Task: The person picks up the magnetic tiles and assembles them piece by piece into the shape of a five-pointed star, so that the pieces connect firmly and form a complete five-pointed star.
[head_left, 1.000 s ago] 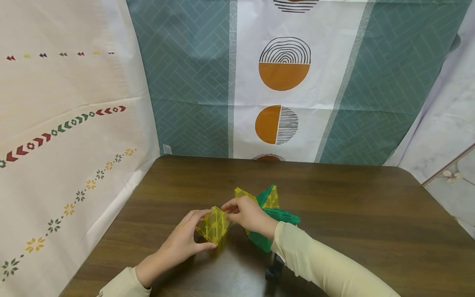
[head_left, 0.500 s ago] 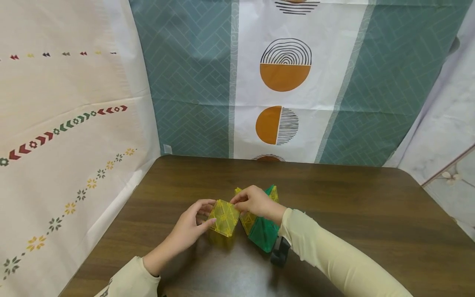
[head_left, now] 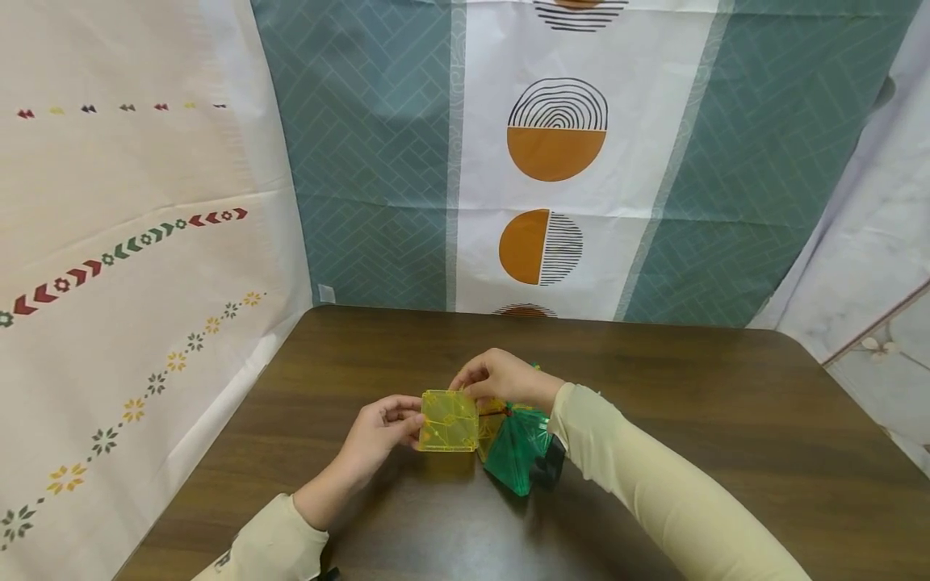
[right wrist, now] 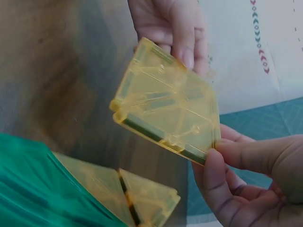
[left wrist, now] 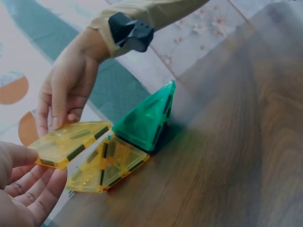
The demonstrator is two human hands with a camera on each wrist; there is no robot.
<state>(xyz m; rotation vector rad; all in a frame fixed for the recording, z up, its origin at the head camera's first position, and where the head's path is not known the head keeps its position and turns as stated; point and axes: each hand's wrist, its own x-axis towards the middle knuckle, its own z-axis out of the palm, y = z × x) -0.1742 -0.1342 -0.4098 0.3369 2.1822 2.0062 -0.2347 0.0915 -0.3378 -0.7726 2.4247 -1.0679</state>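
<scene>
A clear yellow magnetic tile piece (head_left: 449, 423), made of triangles joined into a square, is held between both hands above the table. My left hand (head_left: 370, 438) pinches its left edge, thumb on top and fingers beneath. At the opposite far corner, my right hand (head_left: 512, 379) pinches it between thumb and fingers, as the right wrist view also shows. Right beside it stands a magnetic tile structure with green triangular tiles (head_left: 512, 457) and yellow triangular tiles (left wrist: 111, 165). The right forearm covers part of this structure in the head view.
The brown wooden table (head_left: 690, 403) extends to both sides. Patterned cloths hang behind it, with a teal and white curtain (head_left: 370, 161) at the back and a cream cloth (head_left: 145, 242) on the left. A black wrist device (left wrist: 131, 33) sits on the right sleeve.
The yellow tile piece has shifted right and away, turning from a diamond to a square-on position beside the green and yellow structure. Both hands have moved with it.
</scene>
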